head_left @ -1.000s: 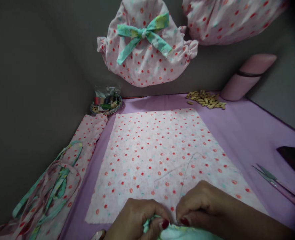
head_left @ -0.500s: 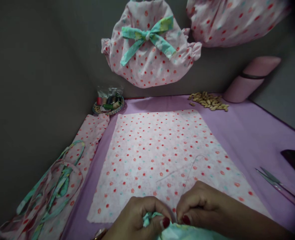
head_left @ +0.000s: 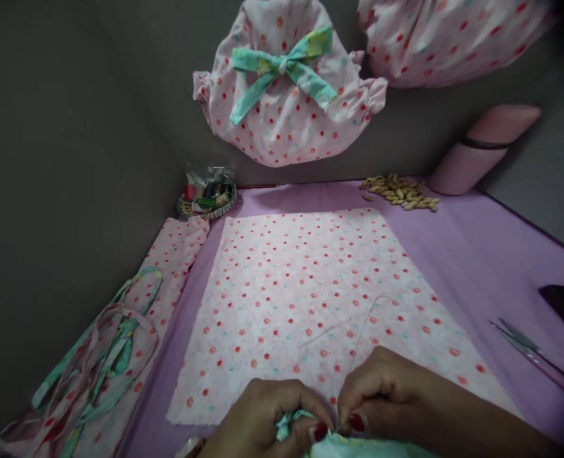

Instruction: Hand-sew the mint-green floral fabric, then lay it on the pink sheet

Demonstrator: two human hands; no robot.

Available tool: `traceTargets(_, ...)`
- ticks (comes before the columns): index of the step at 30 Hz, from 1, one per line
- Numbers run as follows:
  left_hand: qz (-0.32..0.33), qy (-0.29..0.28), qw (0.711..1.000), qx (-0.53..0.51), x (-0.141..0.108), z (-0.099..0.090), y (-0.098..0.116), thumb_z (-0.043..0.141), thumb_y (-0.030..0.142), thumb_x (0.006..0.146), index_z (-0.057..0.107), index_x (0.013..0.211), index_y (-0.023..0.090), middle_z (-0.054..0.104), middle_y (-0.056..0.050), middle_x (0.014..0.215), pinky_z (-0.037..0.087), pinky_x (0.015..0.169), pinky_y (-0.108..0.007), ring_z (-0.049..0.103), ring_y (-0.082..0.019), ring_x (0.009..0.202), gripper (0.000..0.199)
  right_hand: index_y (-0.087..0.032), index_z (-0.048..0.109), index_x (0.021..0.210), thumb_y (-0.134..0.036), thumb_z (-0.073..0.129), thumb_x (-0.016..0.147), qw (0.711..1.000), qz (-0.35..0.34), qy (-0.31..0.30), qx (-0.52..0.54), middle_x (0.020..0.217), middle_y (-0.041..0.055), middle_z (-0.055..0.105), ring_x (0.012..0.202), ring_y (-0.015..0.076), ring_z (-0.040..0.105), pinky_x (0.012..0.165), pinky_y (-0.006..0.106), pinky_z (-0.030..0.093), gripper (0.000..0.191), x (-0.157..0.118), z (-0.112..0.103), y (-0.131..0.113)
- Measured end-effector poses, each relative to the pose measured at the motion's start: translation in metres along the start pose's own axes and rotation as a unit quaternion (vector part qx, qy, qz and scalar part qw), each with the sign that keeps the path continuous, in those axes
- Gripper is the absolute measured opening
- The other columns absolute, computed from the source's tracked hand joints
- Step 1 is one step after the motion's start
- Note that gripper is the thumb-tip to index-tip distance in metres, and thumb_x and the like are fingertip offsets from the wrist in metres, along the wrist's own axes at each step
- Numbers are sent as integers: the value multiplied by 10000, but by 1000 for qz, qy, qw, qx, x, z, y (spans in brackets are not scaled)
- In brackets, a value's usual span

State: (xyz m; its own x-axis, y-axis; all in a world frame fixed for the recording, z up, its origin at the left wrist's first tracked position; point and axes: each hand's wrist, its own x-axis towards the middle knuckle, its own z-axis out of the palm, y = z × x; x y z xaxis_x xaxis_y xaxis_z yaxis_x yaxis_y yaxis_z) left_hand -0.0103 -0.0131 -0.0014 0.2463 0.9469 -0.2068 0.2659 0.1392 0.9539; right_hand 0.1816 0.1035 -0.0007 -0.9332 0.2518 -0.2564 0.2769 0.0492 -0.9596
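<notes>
At the lower edge of the view, my left hand (head_left: 279, 416) is closed, pinching a mint-green fabric (head_left: 358, 446) that bunches up beside its thumb. My right hand (head_left: 387, 394) is closed too, its thumb and finger pressed together at the edge of the same fabric, close to the left fingertips. Whether a needle sits in the right fingers cannot be made out. A thin pale thread (head_left: 370, 312) runs from near the right hand across the flat pink flowered cloth (head_left: 282, 280). Much of the green fabric falls below the frame.
Scissors (head_left: 525, 343) lie on the purple tabletop (head_left: 473, 248) at right, near a dark object (head_left: 563, 305). Fabric strips (head_left: 114, 343) rest on folded cloth at left. Behind are a basket of threads (head_left: 210, 200), peanuts (head_left: 401, 192), a pink bottle (head_left: 482, 152) and a hanging bag (head_left: 282, 121).
Both hands stay at the fabric's edge. The left fingertips have shifted slightly to the right, toward the right hand, and the green bunch has moved a little with them.
</notes>
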Motion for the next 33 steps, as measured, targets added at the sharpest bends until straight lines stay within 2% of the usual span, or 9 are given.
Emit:
traceTargets(5, -26, -30, 999, -24, 0, -2, 3, 466, 382, 883, 668, 973, 135, 712, -105, 876, 458, 685, -216, 624, -156, 766, 332, -150, 745, 838, -332, 559, 846, 1000, 7, -7, 24, 725, 33, 691, 665, 127, 599, 602, 197, 418, 260, 1, -1, -3)
traceTargets(14, -12, -65, 998, -13, 1, -6, 5, 433, 423, 892, 668, 943, 148, 691, -88, 858, 445, 661, -199, 601, -139, 740, 365, -135, 742, 831, -223, 566, 836, 999, -12, -16, 46, 693, 18, 685, 626, 99, 582, 584, 171, 403, 196, 1, 0, -3)
traceTargets(19, 6, -35, 999, -13, -1, -2, 2, 433, 447, 883, 672, 899, 127, 683, -101, 809, 422, 613, -187, 581, -129, 684, 400, -139, 746, 824, -236, 584, 823, 998, -9, -13, 66, 683, 10, 672, 612, 90, 568, 568, 162, 392, 189, 1, -1, -2)
traceTargets(26, 56, 22, 998, 3, 1, 5, -2, 447, 420, 881, 669, 800, 130, 646, -40, 635, 337, 480, -146, 466, -69, 496, 373, -134, 750, 773, -235, 595, 798, 995, 12, -4, 99, 598, -17, 572, 558, 76, 464, 515, 162, 335, 187, 4, 2, -4)
traceTargets(33, -3, 21, 1000, -23, 1, 4, 2, 482, 423, 860, 671, 799, 137, 599, -12, 621, 320, 492, -157, 425, -72, 516, 348, -129, 744, 775, -273, 609, 801, 995, 3, -7, 102, 579, -30, 529, 539, 70, 423, 501, 170, 305, 199, 7, 5, 0)
